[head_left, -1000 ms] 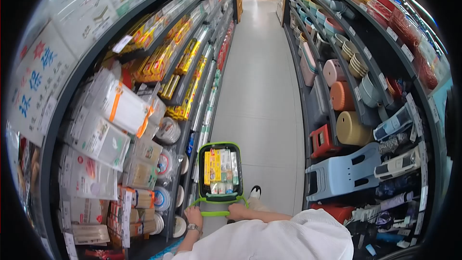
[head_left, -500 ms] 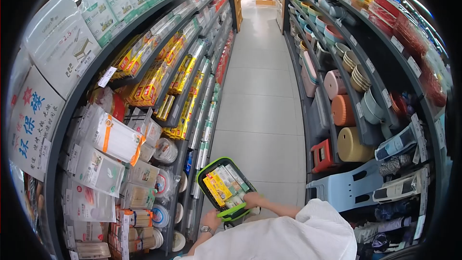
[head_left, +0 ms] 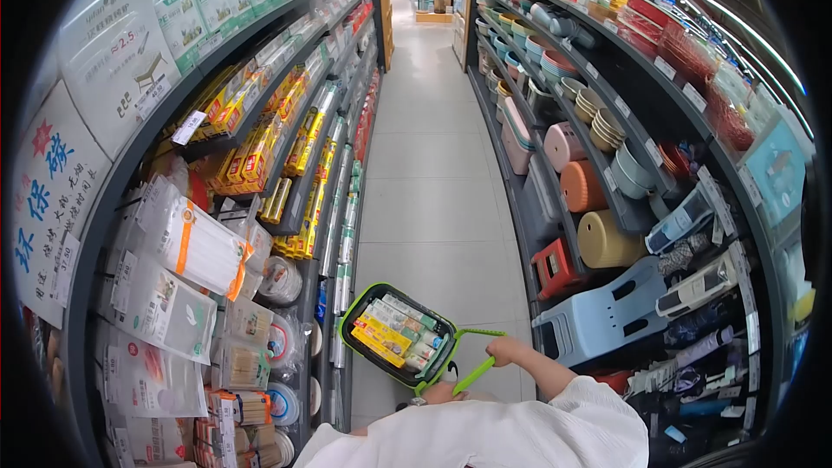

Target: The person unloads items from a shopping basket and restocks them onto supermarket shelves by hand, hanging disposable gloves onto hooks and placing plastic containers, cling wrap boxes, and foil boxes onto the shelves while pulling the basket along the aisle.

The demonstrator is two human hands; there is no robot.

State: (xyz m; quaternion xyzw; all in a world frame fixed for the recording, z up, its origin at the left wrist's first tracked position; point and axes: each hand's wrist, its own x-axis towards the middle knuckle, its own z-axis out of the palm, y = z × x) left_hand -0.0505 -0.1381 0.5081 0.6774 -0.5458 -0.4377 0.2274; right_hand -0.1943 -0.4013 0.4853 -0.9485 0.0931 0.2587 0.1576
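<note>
A dark shopping basket with a bright green rim (head_left: 354,302) is low in the aisle in front of me, tilted, holding several packed boxes. Among them are a yellow box (head_left: 381,338) and white-and-green boxes (head_left: 412,316). My right hand (head_left: 509,350) is closed around the green basket handle (head_left: 475,376), which is swung out to the right. At the basket's near edge, my left hand (head_left: 440,393) is closed against the rim and the handle's lower end; its fingers are partly hidden.
On the left, shelves hold yellow boxes (head_left: 247,160), bagged goods (head_left: 204,243) and round containers. Bowls, yellow (head_left: 611,239) and orange stools, and a blue plastic chair (head_left: 598,312) line the right side. Tiled floor (head_left: 425,208) runs between; a person stands at the far end.
My right hand has moved right and up from the basket, pulling the handle out. My left hand has shifted right along the near edge. The basket has turned and the view has shifted.
</note>
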